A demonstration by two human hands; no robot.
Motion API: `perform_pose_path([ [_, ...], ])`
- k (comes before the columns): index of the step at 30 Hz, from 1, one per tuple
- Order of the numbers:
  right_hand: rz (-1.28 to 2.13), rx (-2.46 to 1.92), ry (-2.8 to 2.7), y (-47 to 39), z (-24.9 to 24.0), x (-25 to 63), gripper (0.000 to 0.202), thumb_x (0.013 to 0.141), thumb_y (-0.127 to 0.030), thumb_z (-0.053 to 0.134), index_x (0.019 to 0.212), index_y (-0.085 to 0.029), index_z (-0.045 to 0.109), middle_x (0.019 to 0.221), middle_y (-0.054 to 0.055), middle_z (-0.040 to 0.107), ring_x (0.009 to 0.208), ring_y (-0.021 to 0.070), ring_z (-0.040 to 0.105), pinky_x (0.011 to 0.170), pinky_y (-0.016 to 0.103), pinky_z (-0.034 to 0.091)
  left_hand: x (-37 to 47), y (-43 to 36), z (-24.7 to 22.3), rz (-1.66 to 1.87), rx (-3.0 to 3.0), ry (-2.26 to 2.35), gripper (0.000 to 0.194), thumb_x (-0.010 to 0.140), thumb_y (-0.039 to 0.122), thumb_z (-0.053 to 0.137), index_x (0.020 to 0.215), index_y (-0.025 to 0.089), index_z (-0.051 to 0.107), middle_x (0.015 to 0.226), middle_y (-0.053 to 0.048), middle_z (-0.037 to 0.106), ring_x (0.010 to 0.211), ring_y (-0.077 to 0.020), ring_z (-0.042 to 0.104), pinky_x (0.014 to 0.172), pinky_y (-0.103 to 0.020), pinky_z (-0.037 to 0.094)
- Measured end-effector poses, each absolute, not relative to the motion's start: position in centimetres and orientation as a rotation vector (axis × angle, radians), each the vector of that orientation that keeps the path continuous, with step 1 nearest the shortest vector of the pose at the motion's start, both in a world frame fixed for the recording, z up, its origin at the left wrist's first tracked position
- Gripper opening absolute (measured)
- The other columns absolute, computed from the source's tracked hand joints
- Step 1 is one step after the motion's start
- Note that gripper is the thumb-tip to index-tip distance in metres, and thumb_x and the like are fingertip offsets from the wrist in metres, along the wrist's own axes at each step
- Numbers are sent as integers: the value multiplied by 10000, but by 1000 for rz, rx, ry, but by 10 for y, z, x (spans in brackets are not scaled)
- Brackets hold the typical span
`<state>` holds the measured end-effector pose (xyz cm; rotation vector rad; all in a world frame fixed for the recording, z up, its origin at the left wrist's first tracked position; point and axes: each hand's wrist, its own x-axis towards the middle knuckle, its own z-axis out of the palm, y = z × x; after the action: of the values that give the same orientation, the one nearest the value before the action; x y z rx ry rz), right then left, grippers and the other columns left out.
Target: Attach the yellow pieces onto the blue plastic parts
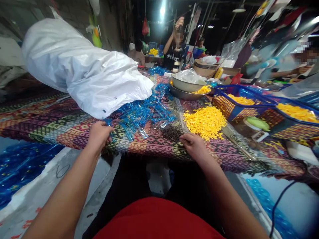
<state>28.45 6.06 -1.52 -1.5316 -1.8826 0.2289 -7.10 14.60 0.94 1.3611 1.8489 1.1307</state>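
Observation:
My left hand (99,135) is at the table's front edge, fingers curled together beside the mouth of a large white sack (99,73). Clear blue plastic pieces (137,114) spill from the sack just past those fingers; whether one is pinched there is too small to tell. My right hand (193,144) has thumb and fingertips pressed together at the edge of a small heap of tiny dark parts (171,133). What it pinches, if anything, cannot be made out. Right beyond this hand lies a pile of small yellow plastic pieces (205,122).
A patterned cloth (149,146) covers the table. Blue baskets (225,103) of yellow pieces stand at right, near a metal-bladed tool (239,146) and a green-lidded container (256,123). Metal bowls (186,93) are stacked behind. Other people (174,49) sit across the table.

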Motion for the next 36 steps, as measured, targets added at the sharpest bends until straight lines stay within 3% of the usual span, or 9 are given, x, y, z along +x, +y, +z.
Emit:
perform_pose_path([
  [6,-130,-1715,-2289,60,-12,259,240,880,-238,434,810,-201,661,810,52,581,676,143,535,590,246,335,-48,103,18,1222,1123,1462,347,535,224,642,851,152,518,389,106,444,247,-85,378,256,-178,279],
  [14,-314,-1777,-2418,63,-8,249,193,873,-205,434,807,-182,614,838,67,553,652,142,483,531,271,224,15,54,9,890,1085,1032,284,592,148,589,871,158,535,586,64,531,353,-48,414,287,-151,317],
  [19,-185,-1678,-2439,66,-8,256,223,890,-214,410,825,-185,621,850,58,576,687,141,513,548,256,266,31,41,6,781,1013,888,298,597,122,560,893,155,552,637,35,559,415,-84,526,387,-192,419],
  [26,-169,-1671,-2398,66,-12,261,211,873,-207,440,863,-200,651,833,60,586,741,159,533,595,249,322,39,33,0,777,936,881,261,614,133,550,872,161,525,593,50,522,416,-122,573,402,-212,423],
  [30,-42,-1592,-2315,69,-15,265,226,881,-198,428,866,-205,654,872,49,597,770,144,547,629,234,352,41,30,-1,783,906,867,192,608,139,545,792,154,494,684,17,572,422,-115,579,384,-201,404],
  [36,-128,-1610,-2387,66,-9,254,221,881,-286,449,873,-218,659,856,56,580,781,166,528,603,249,342,42,26,-2,801,899,848,203,599,94,497,791,158,476,689,21,559,475,-129,605,433,-229,463],
])
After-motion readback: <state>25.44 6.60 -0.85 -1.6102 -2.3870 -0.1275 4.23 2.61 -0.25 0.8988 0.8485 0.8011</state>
